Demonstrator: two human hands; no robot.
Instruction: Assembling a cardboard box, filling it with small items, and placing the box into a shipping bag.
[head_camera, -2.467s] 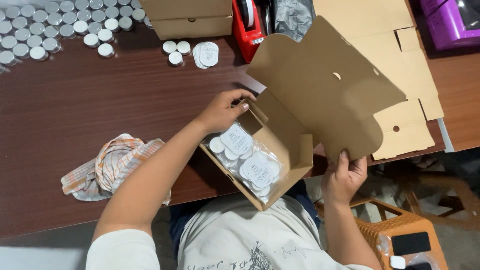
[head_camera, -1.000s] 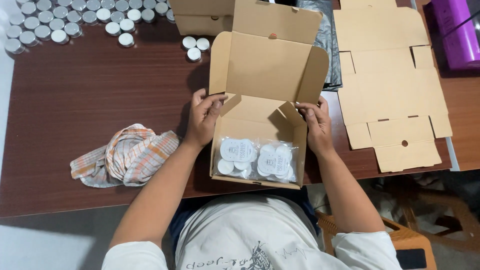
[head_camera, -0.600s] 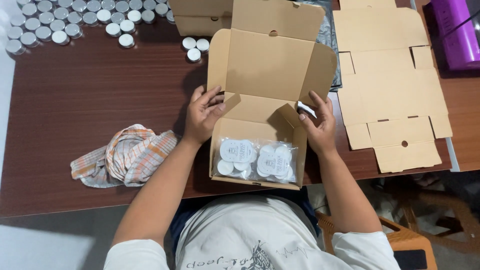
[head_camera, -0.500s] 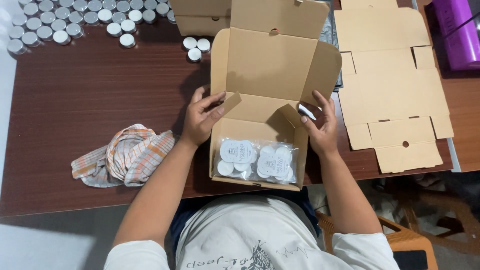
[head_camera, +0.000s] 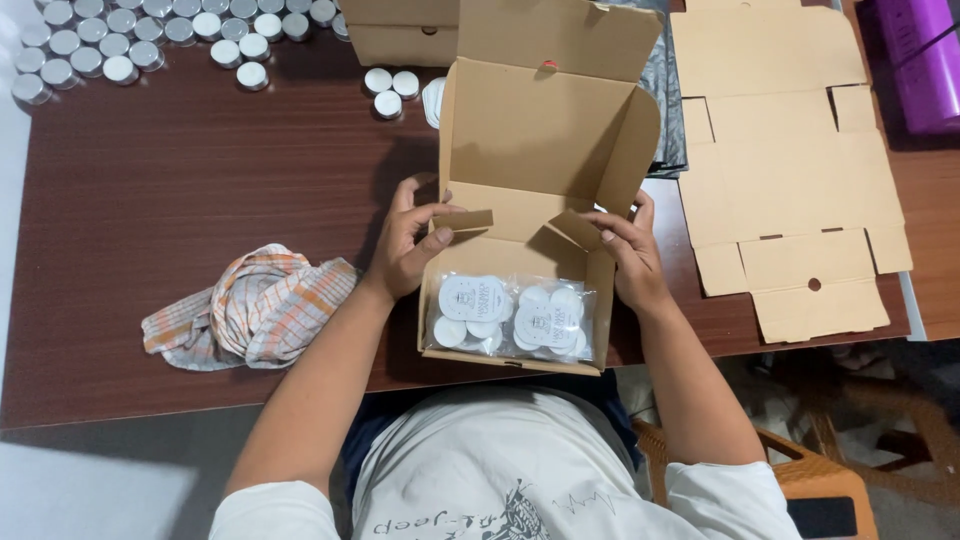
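Observation:
An open brown cardboard box (head_camera: 600, 300) lies at the near edge of the dark wooden table (head_camera: 180, 190), its lid (head_camera: 540, 130) standing up behind it. Inside lies a clear plastic bag of small round white tins (head_camera: 510, 318). My left hand (head_camera: 408, 240) pinches the box's left inner flap between thumb and fingers and folds it inward. On the other side, my right hand (head_camera: 628, 255) presses the right inner flap toward the middle.
A striped orange and white cloth (head_camera: 250, 308) lies left of the box. Several small silver tins (head_camera: 120, 45) crowd the far left corner, three more (head_camera: 388, 88) sit behind the box. A flat unfolded carton (head_camera: 790, 170) lies to the right, another folded box (head_camera: 400, 35) at the back.
The box was turned square to me and set down. Both hands went to its sides and now fold the two inner flaps in; the lid tilts a little forward.

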